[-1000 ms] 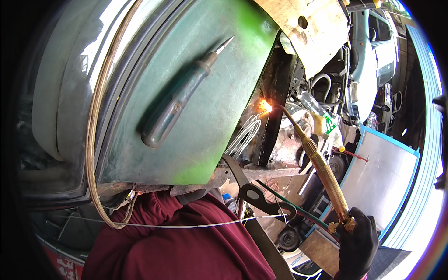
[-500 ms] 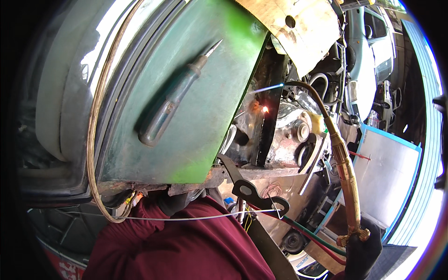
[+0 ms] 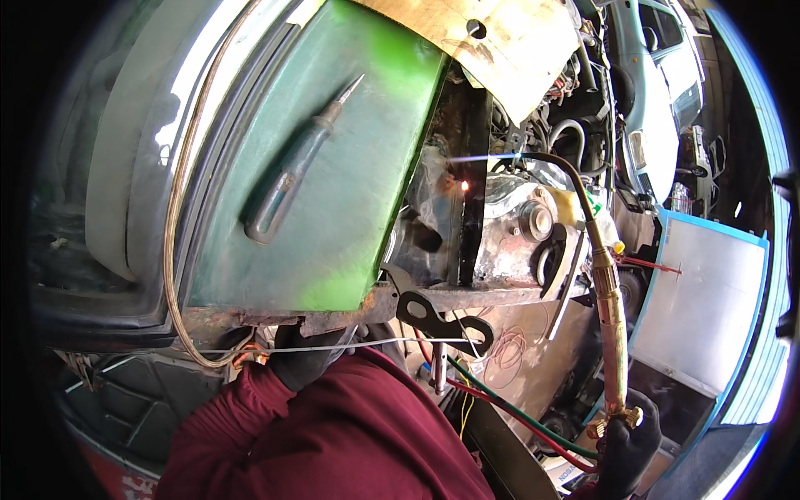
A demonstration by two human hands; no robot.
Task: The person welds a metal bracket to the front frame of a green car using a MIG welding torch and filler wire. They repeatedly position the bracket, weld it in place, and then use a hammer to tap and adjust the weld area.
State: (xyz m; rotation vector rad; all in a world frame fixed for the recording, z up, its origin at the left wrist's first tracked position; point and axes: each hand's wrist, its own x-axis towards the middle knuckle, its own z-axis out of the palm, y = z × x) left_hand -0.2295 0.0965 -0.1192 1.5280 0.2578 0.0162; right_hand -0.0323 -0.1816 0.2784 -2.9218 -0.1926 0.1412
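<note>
Your right hand (image 3: 628,448), in a black glove, is wrapped around the lower end of the brass torch (image 3: 611,333), by its knobs (image 3: 615,422). The torch runs up and away from that hand, its thin neck (image 3: 577,179) bending left, and a narrow blue-white flame (image 3: 483,158) points left from the tip. Just below the flame, well ahead of both your hands, a small glowing spot (image 3: 464,186) shows at the dark metal strip (image 3: 472,237).

Your left hand (image 3: 307,360), also gloved, is low under the edge of the green panel (image 3: 367,167). Its fingers are partly hidden, so you cannot tell whether it is wide, narrow or holding something. A pale wire (image 3: 400,340) passes close by it. Beyond that hand, on the panel, lies a pointed tool (image 3: 287,179) with a dark handle. Between your hands is a flat bracket (image 3: 414,310) with round holes, and red and green hoses (image 3: 492,397) run toward your right hand.

As for writing, small lettering (image 3: 570,476) sits just left of your right hand, and whitish marks show on a red surface (image 3: 104,465) left of your left forearm, too blurred to read.
</note>
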